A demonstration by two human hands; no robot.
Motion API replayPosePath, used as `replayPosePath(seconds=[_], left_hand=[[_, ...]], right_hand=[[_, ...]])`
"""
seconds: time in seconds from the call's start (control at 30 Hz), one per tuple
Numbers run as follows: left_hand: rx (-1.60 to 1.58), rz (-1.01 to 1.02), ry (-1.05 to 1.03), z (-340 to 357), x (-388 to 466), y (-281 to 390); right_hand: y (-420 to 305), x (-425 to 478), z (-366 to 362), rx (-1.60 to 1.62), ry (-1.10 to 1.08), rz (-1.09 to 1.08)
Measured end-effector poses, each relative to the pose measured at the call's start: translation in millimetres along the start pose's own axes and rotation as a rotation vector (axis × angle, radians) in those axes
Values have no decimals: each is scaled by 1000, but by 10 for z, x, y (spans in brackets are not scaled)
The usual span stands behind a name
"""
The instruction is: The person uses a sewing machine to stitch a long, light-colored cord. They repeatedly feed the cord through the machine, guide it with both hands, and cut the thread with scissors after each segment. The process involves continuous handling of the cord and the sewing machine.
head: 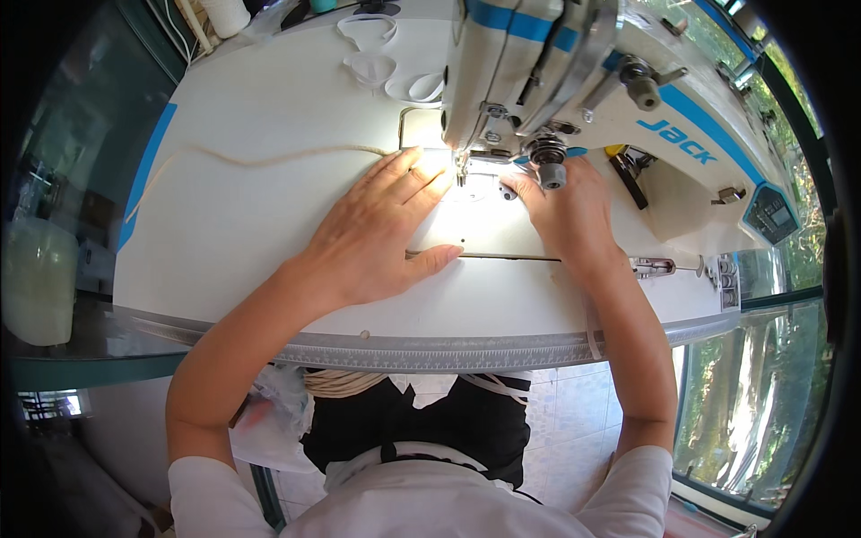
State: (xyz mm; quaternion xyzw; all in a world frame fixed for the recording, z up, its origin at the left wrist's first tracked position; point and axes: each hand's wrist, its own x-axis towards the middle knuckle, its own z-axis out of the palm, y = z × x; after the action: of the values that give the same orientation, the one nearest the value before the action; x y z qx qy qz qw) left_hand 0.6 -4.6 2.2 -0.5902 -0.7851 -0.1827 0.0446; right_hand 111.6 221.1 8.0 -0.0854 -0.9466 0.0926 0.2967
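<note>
My left hand lies palm down, thumb spread, partly on the white table and partly on the lit bed plate of a Jack sewing machine. Its fingertips are just left of the presser foot and needle. A thin beige cord comes out by those fingertips and trails left across the table. My right hand is right of the needle, its thumb near a small dark metal part. A tension knob and the machine head hide its other fingers. Glare washes out the needle area.
Looped white strips lie at the back beside the machine head. A ruler tape follows the front table edge, with a narrow pale strip hanging over it. A bobbin winder sits at right; coiled cord hangs below.
</note>
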Motion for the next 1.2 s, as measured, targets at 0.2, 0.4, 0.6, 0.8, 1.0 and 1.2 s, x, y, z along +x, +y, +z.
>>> replayPosePath(seconds=[0.2,0.4,0.6,0.8,1.0,1.2], left_hand=[[-26,69,91,13,76,-21],[58,110,161,137,365,-194],[156,152,246,105,356,-463],[243,-97,419,-385,-6,-1254],[406,-256,325,-612,-396,-1758],[516,-251,168,-720,-410,-1823]], right_hand=[[42,5,-12,0,-59,-36],[-2,-76,-70,-307,-139,-299],[-149,-251,-186,-288,-113,-384],[-260,-364,-179,-156,-21,-423],[-461,-280,-40,-88,-41,-445],[-415,-360,-90,-6,-6,-399]])
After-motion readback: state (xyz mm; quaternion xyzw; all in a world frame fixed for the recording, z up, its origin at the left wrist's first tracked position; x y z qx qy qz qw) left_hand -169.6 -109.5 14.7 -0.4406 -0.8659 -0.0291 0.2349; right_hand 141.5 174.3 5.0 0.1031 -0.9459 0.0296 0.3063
